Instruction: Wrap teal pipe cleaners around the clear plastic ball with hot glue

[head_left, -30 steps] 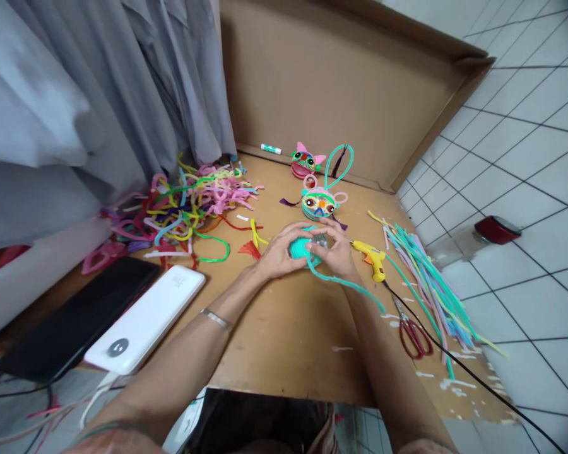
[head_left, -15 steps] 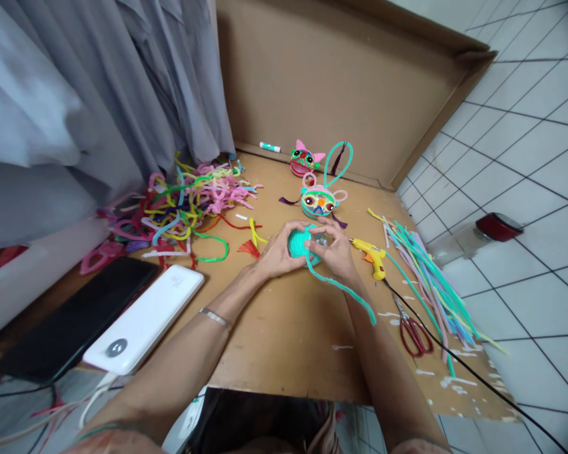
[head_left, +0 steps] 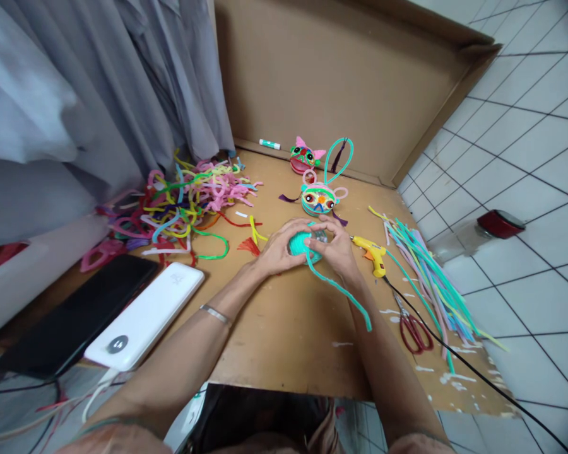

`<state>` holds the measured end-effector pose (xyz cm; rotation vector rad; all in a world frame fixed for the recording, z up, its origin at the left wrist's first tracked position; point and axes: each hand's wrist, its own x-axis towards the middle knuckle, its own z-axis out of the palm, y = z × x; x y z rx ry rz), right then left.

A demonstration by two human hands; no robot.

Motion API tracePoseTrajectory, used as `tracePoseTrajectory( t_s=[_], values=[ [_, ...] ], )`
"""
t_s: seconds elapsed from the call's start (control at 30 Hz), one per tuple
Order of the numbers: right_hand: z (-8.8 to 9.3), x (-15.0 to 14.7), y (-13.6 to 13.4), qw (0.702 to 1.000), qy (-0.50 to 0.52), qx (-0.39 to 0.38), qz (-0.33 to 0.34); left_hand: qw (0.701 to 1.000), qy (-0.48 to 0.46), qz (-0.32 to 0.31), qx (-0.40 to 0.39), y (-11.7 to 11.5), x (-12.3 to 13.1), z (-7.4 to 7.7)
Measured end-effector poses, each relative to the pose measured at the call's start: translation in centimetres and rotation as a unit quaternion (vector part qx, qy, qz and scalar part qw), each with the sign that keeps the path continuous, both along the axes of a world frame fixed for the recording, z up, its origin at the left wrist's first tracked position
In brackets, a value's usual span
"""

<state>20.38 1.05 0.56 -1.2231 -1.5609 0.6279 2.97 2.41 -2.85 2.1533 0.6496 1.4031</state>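
One turquoise coil (head_left: 299, 244) is between the left hand (head_left: 278, 251) and the right hand (head_left: 339, 251), over the tabletop (head_left: 288, 340), their fingers clamped around it; the loose strand (head_left: 336, 286) should perhaps be pulled gently, so turns lie close.

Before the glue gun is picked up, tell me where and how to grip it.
Best take the glue gun by its handle, probably from the near side: the handle angles toward the person, while the nozzle points left toward the right hand.
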Motion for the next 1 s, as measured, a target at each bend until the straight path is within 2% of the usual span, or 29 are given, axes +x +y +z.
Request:
tracePoseTrajectory(
  t_s=[0.27, 0.67, 1.0],
  values=[
    [0.2, 0.1, 0.0, 1.000, -0.003, -0.002, 0.006, 1.000, 0.031, 0.000, -0.001, 0.1, -0.2, 0.3],
    [1.2, 0.4, 0.4, 0.999, 0.001, -0.030, 0.045, 0.999, 0.003, -0.019, -0.026, 0.2, -0.2, 0.1],
    [1.4, 0.7, 1.0, 0.996, 0.015, -0.058, 0.063, 1.000, 0.010, -0.026, -0.008, 0.4, -0.3, 0.3]
  ],
)
